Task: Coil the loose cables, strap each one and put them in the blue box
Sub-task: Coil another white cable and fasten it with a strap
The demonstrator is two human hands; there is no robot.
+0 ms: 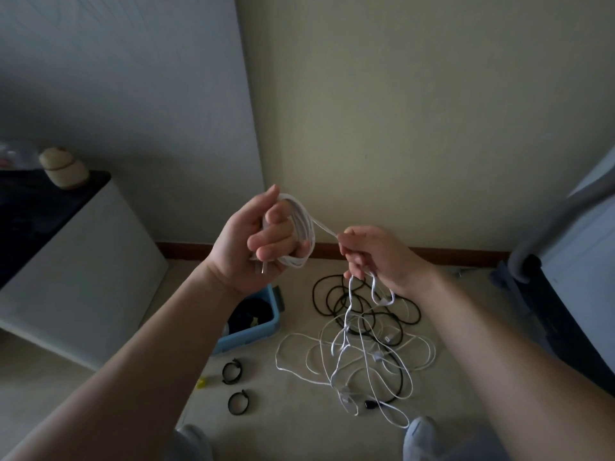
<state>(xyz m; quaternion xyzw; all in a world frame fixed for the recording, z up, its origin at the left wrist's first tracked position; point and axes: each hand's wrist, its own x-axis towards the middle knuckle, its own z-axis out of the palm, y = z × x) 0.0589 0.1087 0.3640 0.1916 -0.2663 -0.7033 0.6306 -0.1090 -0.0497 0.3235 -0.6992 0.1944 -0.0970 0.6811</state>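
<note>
My left hand (263, 241) is raised and closed around a coil of white cable (304, 227), several loops thick. A strand of the same cable runs right to my right hand (372, 257), which pinches it; the loose tail hangs down to the floor. Below lies a tangle of white cables (359, 361) over a loose black cable (362, 307). The blue box (266, 327) stands on the floor under my left forearm, with dark coiled cable inside. Two black looped straps (231, 371) (239, 402) lie in front of the box.
A white cabinet with a dark top (83, 261) stands at the left, a pale round object (63, 168) on it. A wall and brown skirting (432, 252) close the back. Furniture with a grey hose (565, 211) is at right. My feet (422, 434) are at the bottom.
</note>
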